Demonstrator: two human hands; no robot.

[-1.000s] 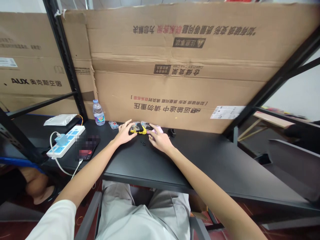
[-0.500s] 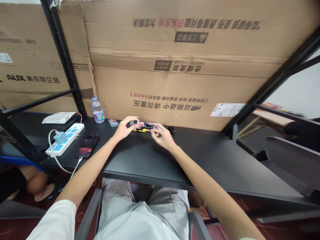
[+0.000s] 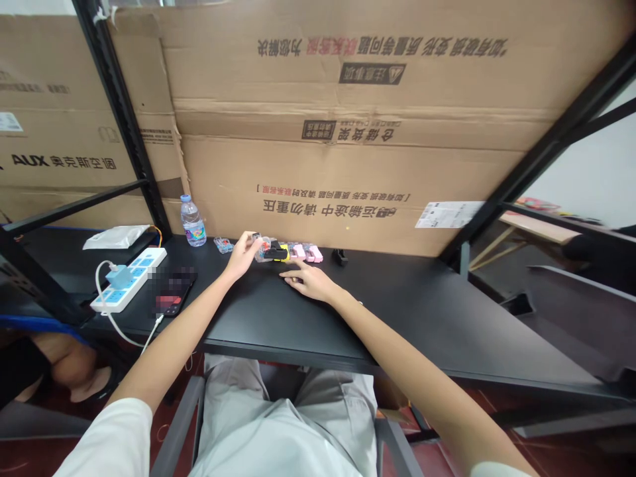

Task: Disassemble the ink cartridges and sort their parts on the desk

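Observation:
A small toy assembly of black, yellow and clear parts (image 3: 274, 251) rests near the back of the black desk (image 3: 397, 311). My left hand (image 3: 243, 254) pinches its left, clear end. Two pink pieces (image 3: 305, 252) lie in a row just right of it. My right hand (image 3: 305, 281) rests flat on the desk in front of them, fingers stretched toward small dark parts I cannot make out, holding nothing.
A clear small piece (image 3: 223, 245) and a water bottle (image 3: 191, 221) stand left of the toy. A phone (image 3: 171, 294), a white power strip (image 3: 129, 278) and a white pouch (image 3: 115, 236) lie further left. A black bit (image 3: 340, 256) sits right. Cardboard (image 3: 348, 132) walls the back.
My right hand let go of the pink pieces and dropped flat onto the desk nearer me. My left hand stays at the toy's left end.

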